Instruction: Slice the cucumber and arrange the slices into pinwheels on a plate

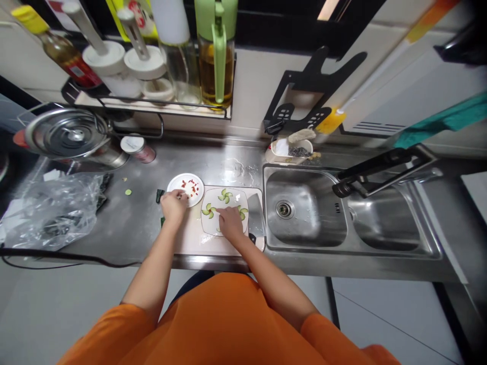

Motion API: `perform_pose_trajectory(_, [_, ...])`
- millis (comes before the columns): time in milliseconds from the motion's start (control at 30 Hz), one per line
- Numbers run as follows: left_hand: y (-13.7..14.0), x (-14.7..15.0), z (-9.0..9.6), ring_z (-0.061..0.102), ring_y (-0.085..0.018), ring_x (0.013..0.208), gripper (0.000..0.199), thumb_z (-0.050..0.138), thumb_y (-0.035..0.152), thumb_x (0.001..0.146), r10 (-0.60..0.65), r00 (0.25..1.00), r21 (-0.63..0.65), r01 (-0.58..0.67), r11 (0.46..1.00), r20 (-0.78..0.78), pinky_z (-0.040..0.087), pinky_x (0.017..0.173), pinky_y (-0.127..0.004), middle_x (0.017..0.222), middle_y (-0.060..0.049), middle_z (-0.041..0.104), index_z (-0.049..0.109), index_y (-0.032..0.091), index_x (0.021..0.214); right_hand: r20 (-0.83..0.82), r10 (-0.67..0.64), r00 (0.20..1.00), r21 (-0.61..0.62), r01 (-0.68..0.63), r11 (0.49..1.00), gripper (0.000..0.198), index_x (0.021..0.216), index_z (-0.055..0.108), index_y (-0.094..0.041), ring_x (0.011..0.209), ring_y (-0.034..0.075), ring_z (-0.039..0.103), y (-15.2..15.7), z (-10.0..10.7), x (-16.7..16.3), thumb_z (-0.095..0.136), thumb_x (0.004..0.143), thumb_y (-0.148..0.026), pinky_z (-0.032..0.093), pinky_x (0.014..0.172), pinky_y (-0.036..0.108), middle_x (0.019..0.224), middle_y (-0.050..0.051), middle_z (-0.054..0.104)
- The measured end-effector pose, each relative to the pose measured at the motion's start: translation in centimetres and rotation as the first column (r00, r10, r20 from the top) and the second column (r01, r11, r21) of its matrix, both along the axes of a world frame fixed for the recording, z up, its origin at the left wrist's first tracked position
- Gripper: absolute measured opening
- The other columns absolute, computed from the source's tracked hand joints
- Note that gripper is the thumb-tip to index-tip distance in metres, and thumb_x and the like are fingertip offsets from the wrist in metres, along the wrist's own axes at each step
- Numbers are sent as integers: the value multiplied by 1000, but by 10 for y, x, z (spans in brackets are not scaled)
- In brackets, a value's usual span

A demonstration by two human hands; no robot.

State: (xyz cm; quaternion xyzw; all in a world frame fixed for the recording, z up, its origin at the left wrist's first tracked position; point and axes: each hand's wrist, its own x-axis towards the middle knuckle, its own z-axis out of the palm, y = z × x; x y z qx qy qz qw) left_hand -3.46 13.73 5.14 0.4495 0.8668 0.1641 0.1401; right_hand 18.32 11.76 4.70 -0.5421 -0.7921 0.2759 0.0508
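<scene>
Orange shirt (236, 324) nearest, steel counter (122, 218) beyond.
Left hand (174, 207): fingers bunched, at small plate (175, 183) by cutting board's (189, 239) far-left corner; hold can't be told. Right hand (231, 223): index extended, rest curled, over square plate (212, 195) along board's far edge; hold likewise unclear. Red bits (194, 188) on small plate: probably light, soft; pinch. Green slices (225, 195): likely slippery, fragile; take edges.

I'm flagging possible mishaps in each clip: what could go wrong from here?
1. The right hand has a finger at the left pinwheel of green slices on the squarish plate; a nudge might spoil the pattern.
2. The left hand is over the edge of the small round plate, so a bump could scatter its loose red pieces.
3. The knife lies close to the right forearm, which might brush it.
</scene>
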Motion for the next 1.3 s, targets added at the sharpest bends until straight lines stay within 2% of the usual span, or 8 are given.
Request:
perform_pose_trajectory(100, [16,-8,-6,58,-26,93,35,50,27,76,32,998,-16,-33,999,-44,40,88,-35,96,-14,68,69,14,102,-4,-8,1000,-10,8,1000,34,117,62,-21,93,23,41,-3,2,3,43,90,-13,31,82,32,95,8,57])
perform_pose_trajectory(233, [29,-10,-11,60,-26,91,34,47,27,78,41,997,-42,-44,998,-69,41,87,-35,96,-15,68,70,15,100,-28,-39,999,-22,38,999,34,115,64,-20,94,24,41,-6,5,6,44,89,-12,32,80,32,94,8,57])
perform_pose_trajectory(567, [36,-11,-10,63,-27,83,33,52,36,76,80,996,-125,-85,989,-45,44,75,-34,87,-14,70,71,17,95,-30,-34,999,-31,33,999,33,113,65,-20,97,25,40,-9,5,6,45,88,-14,33,80,33,95,9,57])
perform_pose_trajectory(733, [38,-11,-6,64,-29,81,32,50,33,75,139,990,-160,-143,977,-41,45,72,-34,81,-15,70,72,16,90,-38,-26,999,-24,25,999,31,111,66,-19,97,25,41,-10,7,7,45,87,-14,33,81,34,96,9,57])
perform_pose_trajectory(1100, [17,-12,11,64,-21,71,26,54,35,66,187,967,-131,-166,977,172,45,70,-27,67,-6,69,73,17,72,-28,-33,999,-15,33,999,28,108,66,-18,95,23,43,-6,10,10,47,88,-17,32,84,33,94,7,59])
perform_pose_trajectory(1300, [13,-5,10,62,-16,64,22,61,32,61,237,884,-99,-215,972,404,45,65,-23,62,-2,67,72,16,71,-30,-39,999,-31,38,999,27,108,66,-19,96,23,44,-3,11,9,47,89,-17,32,84,33,93,7,60])
